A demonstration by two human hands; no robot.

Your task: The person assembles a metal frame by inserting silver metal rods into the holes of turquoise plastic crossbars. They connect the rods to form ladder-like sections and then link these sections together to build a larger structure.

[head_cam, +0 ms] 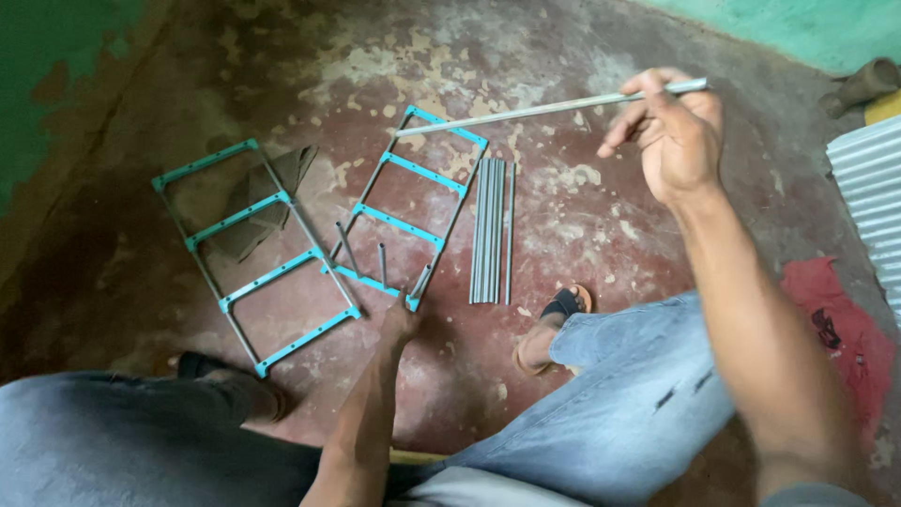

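Right hand (pixel 678 131) is raised over the floor (pixel 601 225), fingers closed around one end of a long grey rod (pixel 549 110). The rod's long axis runs nearly level across the view, its free end pointing to the person's left and sitting over the far top corner of the right frame (pixel 408 211).

Left hand (pixel 399 324) is low, at the near corner of that same frame, touching the teal corner piece; its fingers are hidden behind the hand, so grip can't be told.

The right frame lies flat: teal crossbars between grey side rods, with a few short stub rods (pixel 380 263) sticking up at its near end. So the rod's free end is at the frame's far end and the stubs are at the left hand's end. Left hand is much nearer to them.

Left frame (pixel 253 253), same build, lies flat just beside it on a dark scrap sheet.

Spare rods (pixel 490 230) lie in a bundle just right of the right frame, parallel to its sides.

No containers in view. Red cloth (pixel 835 324) and a corrugated sheet (pixel 868 183) lie far right.
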